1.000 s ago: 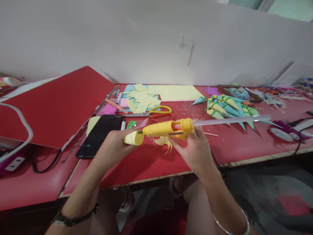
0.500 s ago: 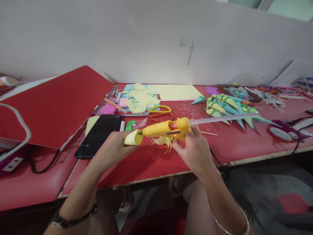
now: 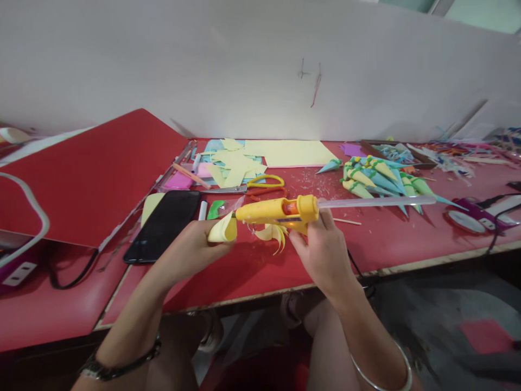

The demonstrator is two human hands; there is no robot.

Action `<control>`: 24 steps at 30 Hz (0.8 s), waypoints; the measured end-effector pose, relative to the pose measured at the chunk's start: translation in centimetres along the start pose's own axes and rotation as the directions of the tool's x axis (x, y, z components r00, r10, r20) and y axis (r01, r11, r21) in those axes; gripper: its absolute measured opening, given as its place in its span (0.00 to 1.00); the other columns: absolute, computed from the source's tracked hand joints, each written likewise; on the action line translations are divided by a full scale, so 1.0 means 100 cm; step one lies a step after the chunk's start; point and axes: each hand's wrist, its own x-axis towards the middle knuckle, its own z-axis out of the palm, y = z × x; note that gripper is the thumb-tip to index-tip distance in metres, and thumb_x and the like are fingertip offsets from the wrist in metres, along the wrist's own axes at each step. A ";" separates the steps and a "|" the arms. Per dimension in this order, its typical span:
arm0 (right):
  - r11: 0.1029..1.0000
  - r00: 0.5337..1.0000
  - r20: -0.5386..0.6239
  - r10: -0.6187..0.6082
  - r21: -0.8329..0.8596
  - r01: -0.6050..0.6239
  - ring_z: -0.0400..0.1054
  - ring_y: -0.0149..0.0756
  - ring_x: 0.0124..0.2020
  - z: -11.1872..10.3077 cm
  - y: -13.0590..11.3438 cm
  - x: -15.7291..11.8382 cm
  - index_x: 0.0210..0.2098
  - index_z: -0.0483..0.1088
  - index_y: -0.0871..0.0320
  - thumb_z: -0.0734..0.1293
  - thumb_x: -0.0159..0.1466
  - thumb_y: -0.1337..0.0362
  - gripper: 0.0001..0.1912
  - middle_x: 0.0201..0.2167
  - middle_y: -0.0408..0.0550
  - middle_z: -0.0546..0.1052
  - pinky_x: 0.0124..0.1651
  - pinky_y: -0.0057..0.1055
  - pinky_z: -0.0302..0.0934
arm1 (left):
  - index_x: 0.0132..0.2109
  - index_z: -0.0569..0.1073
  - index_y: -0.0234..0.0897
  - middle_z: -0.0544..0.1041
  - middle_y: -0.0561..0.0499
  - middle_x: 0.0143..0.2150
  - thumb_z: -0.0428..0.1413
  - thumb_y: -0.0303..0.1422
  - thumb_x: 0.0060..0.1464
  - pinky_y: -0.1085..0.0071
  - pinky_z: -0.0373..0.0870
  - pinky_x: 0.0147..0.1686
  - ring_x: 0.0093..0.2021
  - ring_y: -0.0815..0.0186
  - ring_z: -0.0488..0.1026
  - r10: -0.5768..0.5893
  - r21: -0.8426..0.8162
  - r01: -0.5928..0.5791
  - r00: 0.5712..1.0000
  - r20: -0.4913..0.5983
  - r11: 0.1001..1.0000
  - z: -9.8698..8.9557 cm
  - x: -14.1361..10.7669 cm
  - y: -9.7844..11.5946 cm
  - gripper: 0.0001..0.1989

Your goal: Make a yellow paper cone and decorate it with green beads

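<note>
Rolled yellow paper (image 3: 222,232) now shows a raised upper edge, unlike the earlier frame. Left hand (image 3: 195,241) clamps it above the red table (image 3: 228,277), apparently against unrolling; right hand (image 3: 325,250) grips one glue gun (image 3: 268,210), nozzle at that edge, seemingly for aim. Beyond: one phone (image 3: 165,225), one pair of scissors (image 3: 244,189), cone heap (image 3: 378,176) too overlapped to count, one lone cone (image 3: 329,166).

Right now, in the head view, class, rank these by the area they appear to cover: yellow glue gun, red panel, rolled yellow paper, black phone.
1. Red panel
2. Black phone and yellow glue gun: too close to rank
3. Rolled yellow paper
</note>
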 end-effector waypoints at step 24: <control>0.988 0.997 -0.004 0.078 0.135 -0.077 0.68 0.42 0.35 -0.004 -0.008 0.004 0.39 0.65 0.59 0.62 0.56 0.62 0.12 0.35 0.52 0.70 0.37 0.40 0.67 | 0.19 0.58 0.37 0.55 0.59 0.17 0.47 0.32 0.46 0.77 0.51 0.19 0.19 0.74 0.52 0.127 -0.081 -0.133 0.989 -0.078 0.988 0.006 0.002 0.001 0.11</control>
